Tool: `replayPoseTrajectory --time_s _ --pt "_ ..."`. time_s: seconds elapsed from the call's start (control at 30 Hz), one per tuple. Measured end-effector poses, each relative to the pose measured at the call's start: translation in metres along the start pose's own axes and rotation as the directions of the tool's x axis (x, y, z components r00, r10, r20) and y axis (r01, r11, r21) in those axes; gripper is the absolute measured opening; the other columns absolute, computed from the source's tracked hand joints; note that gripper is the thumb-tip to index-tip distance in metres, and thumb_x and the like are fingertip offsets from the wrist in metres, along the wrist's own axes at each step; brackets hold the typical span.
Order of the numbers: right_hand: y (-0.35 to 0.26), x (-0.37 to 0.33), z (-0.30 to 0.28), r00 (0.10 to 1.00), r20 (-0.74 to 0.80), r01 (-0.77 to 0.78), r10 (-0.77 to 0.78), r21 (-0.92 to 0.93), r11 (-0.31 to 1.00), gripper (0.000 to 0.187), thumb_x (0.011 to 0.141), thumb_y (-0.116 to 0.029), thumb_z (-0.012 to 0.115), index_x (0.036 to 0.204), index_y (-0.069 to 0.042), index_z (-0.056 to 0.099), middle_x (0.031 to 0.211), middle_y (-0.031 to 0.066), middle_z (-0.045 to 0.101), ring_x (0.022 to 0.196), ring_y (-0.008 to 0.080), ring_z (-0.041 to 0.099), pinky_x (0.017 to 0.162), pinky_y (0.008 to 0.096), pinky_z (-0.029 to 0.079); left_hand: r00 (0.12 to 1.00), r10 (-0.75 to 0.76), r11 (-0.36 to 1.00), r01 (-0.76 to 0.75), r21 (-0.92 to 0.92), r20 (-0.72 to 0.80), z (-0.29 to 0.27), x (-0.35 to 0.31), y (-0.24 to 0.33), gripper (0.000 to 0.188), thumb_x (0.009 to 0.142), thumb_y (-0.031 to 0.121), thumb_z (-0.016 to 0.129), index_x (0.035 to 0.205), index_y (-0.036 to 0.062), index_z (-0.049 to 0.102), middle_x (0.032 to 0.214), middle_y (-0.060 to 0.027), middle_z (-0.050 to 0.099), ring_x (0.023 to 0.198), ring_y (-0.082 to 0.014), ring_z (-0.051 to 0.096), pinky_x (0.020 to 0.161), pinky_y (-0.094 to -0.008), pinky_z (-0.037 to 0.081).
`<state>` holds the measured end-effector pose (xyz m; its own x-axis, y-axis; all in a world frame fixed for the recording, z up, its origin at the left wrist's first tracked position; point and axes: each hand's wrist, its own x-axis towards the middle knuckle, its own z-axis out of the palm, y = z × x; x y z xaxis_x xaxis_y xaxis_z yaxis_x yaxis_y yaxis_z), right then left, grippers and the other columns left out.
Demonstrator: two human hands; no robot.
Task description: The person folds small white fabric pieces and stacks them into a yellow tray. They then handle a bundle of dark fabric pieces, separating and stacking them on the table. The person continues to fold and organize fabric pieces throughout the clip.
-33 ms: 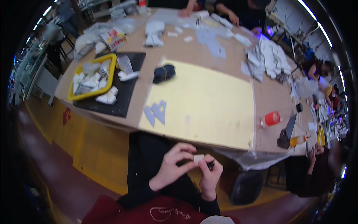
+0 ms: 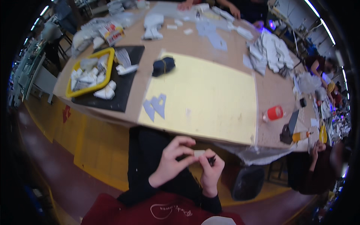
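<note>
The left hand [image 2: 174, 159], fingers loosely curved, and the right hand [image 2: 211, 170], curled tighter around a small dark object [image 2: 212, 160], pinch a small white piece [image 2: 199, 153] between their fingertips. Just beyond the hands runs the near edge of the table [image 2: 268, 88] — past it, a yellow sheet [image 2: 210, 97] spreads wide, grey cutouts [image 2: 159, 105] lying ahead-left.

Head-worn fisheye, facing down, hands [image 2: 170, 165] near, table [image 2: 275, 92] beyond

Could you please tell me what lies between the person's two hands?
In the head view, a small whitish piece lies between the left hand and the right hand.
</note>
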<state>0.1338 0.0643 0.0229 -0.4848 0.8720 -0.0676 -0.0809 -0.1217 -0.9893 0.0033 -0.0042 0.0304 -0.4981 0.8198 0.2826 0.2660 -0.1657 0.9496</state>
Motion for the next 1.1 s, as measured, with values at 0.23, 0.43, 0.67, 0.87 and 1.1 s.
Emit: replayPoseTrajectory --time_s 0.23,0.43,0.67,0.87,1.1 --pt "0.011 0.003 -0.002 0.997 0.052 0.052 -0.054 0.039 0.998 0.006 0.088 -0.004 0.064 0.085 0.0 0.062 0.078 0.0003 0.055 0.068 0.0053 0.048 0.059 0.0192 0.036 0.983 -0.16 0.957 0.177 -0.232 0.091 -0.002 0.003 -0.011 0.009 0.081 0.003 0.069 0.079 0.0008 0.06 0.112 -0.0117 0.058 0.102 -0.0176 0.056 0.085 -0.0295 0.046" --pt "0.003 0.018 -0.002 0.939 0.047 0.33 -0.34 -0.401 0.855 0.023 0.082 -0.001 0.067 0.105 -0.001 0.064 0.095 0.0065 0.057 0.071 0.0122 0.054 0.065 0.0221 0.044 0.916 -0.39 0.786 0.382 -0.486 0.09 -0.003 0.003 -0.021 0.011 0.086 0.002 0.065 0.079 -0.0008 0.056 0.103 -0.0091 0.06 0.092 -0.0106 0.056 0.081 -0.0251 0.046" --pt "0.004 0.018 -0.006 0.926 0.203 0.376 -0.317 -0.45 0.81 0.032 0.081 0.002 0.066 0.112 -0.004 0.066 0.089 0.0101 0.062 0.069 0.0165 0.06 0.057 0.0253 0.047 0.886 -0.445 0.706 0.436 -0.559 0.129 -0.001 -0.001 -0.025 0.011 0.086 0.001 0.064 0.079 0.0009 0.056 0.095 -0.0045 0.059 0.086 -0.0078 0.055 0.079 -0.0227 0.044" --pt "0.009 0.02 -0.005 0.915 0.191 0.405 -0.357 -0.418 0.813 0.031 0.081 0.005 0.065 0.11 -0.003 0.068 0.086 0.0104 0.063 0.067 0.0163 0.061 0.058 0.0253 0.048 0.877 -0.463 0.672 0.443 -0.593 0.13 0.0 0.0 -0.024 0.012 0.086 0.0 0.064 0.078 0.0019 0.055 0.095 -0.0041 0.059 0.086 -0.007 0.054 0.079 -0.0222 0.044" --pt "0.007 0.021 -0.005 0.913 0.182 0.408 -0.365 -0.415 0.813 0.028 0.081 0.005 0.065 0.107 -0.003 0.069 0.086 0.0099 0.063 0.066 0.0151 0.06 0.057 0.0245 0.048 0.904 -0.41 0.737 0.405 -0.541 0.119 0.001 -0.001 -0.024 0.014 0.086 0.0 0.064 0.077 0.0014 0.053 0.096 -0.0052 0.059 0.086 -0.0079 0.054 0.079 -0.0233 0.044"
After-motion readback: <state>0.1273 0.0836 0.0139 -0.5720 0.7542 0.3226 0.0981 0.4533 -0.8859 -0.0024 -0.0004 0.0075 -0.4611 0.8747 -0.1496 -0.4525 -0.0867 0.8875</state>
